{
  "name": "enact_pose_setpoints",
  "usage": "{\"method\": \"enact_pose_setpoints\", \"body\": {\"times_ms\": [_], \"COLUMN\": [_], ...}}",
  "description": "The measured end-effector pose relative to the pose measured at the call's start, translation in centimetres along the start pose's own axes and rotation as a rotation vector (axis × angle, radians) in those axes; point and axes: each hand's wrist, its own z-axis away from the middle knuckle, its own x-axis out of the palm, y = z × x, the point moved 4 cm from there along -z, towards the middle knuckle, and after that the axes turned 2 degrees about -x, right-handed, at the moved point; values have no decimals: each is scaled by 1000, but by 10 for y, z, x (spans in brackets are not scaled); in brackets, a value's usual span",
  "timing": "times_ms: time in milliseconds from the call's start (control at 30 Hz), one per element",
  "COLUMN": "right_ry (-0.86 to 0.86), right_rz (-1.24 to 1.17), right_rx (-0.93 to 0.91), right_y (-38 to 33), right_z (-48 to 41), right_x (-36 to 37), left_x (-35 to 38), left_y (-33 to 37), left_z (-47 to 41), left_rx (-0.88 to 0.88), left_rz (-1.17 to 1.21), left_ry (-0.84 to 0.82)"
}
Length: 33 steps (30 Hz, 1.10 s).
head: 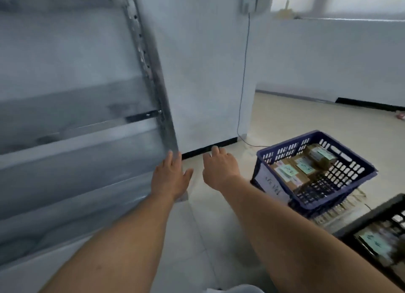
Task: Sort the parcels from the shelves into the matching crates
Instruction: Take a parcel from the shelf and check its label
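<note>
Step, judged: fetch phase, both arms reaching toward the metal shelving (pixel 153 84). It is blurred and no parcel is discernible there.
Left hand (pixel 169 178): fingers straight, spread, empty.
Right hand (pixel 219 170): loosely curled, empty.
Next: find and grip a parcel.
Sorted parcels (pixel 302 167) lie flat in the blue crate (pixel 350 176), labels up; long axis unclear.

A white wall (pixel 203 73) stands at twelve o'clock, black skirting (pixel 228 142) below; a thin cable (pixel 244 73) hangs down it. Pale tiled floor (pixel 306 121) lies at three, a bright window (pixel 361 1) at one.
</note>
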Motion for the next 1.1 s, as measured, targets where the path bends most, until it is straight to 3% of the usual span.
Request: {"method": "enact_pose_setpoints", "body": {"times_ms": [333, 633, 867, 1100], "right_ry": [107, 100, 80, 64], "right_rz": [23, 46, 45, -29], "right_rx": [-454, -782, -912, -901], "right_y": [-266, -455, -566, -658], "right_z": [-56, -75, -123, -219], "right_x": [-25, -27, -18, -24], "left_x": [-74, -120, -138, -173], "left_y": [-262, -419, -521, -626], "left_z": [74, 154, 157, 103], "left_rx": [-414, -752, -904, -929], "left_rz": [5, 19, 11, -12], "left_ry": [156, 330, 349, 289]}}
